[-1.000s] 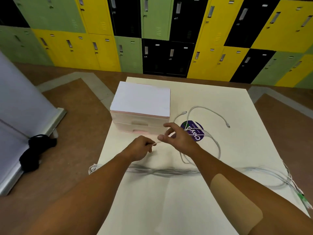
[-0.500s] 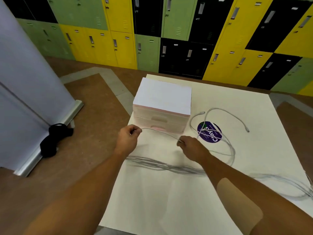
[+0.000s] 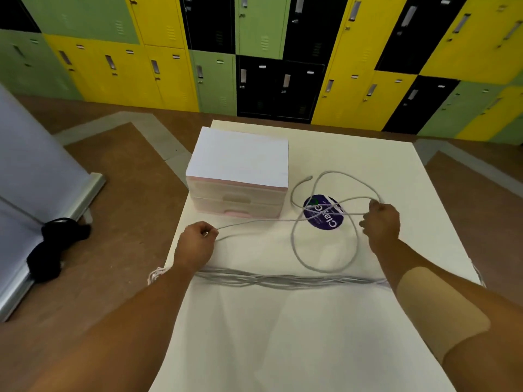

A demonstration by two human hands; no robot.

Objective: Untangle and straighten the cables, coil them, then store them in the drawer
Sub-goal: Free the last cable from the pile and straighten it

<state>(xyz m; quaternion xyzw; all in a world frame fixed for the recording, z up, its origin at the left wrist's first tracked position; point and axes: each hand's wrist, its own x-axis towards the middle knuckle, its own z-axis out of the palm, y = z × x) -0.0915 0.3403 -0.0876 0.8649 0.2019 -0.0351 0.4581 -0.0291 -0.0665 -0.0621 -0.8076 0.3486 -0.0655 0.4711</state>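
On my feed the fingers [image 3: 206, 228] of the left hand [image 3: 195, 244] were curled in, thumb and forefinger pinching the grey cable [image 3: 254, 222] just inside the counter's left edge. From that pinch the cable ran in a nearly straight, lifted line across to the right hand [image 3: 382, 224]. There the fingers [image 3: 374, 205] were bent around the strands. I saw that hand from the back, so I could not tell how many strands they held. The two hands were well apart, with the cable drawn between them.

Past the right hand, the cable fell into slack loops. One crossed the purple sticker [image 3: 325, 212] and another sagged toward me on the counter [image 3: 283, 349]. Its plug [image 3: 308, 178] lay free, between the sticker and the drawer unit [image 3: 237, 165].

That unit stood beyond the left hand, white on top with pink fronts. Both drawers I could see were pushed in, and the stretched cable passed just in front of it without touching.

Nearer to me, under both forearms, a bundle of cables [image 3: 283, 280] lay twisted from side to side. Its pale ends hung off the left edge. A tan patch [image 3: 435, 306] covered part of the right forearm.

A black object [image 3: 53, 244] lay on the floor to the left. Green, yellow and black lockers [image 3: 254, 52] lined the back wall.
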